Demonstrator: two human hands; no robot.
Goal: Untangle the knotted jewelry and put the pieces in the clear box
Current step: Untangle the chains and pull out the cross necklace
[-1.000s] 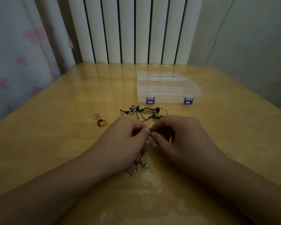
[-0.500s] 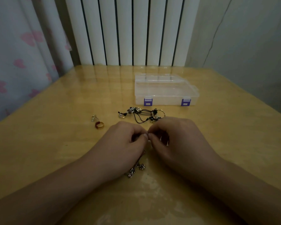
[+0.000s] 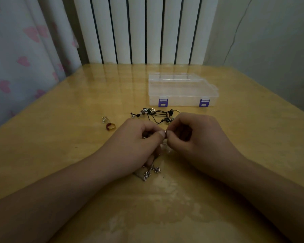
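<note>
Far left on the wooden table (image 3: pixel 42 146): small silver piece (image 3: pixel 104 119), then red-and-gold ring (image 3: pixel 110 126). Left hand (image 3: pixel 133 148), fingers curled, pinching a silver chain (image 3: pixel 150 171) dangling below onto the tabletop. Fingertip to fingertip with right hand (image 3: pixel 197 137), likewise curled, pinching the same chain. Just beyond the knuckles, black-corded jewelry tangle (image 3: pixel 156 114). Farther back, clear box (image 3: pixel 182 90), lid closed, purple latches.

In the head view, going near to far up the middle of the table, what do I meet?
Silver charm chain hanging below the hands → left hand and right hand pinching it together → tangle of black cord and metal jewelry → closed clear plastic box with purple latches.
</note>
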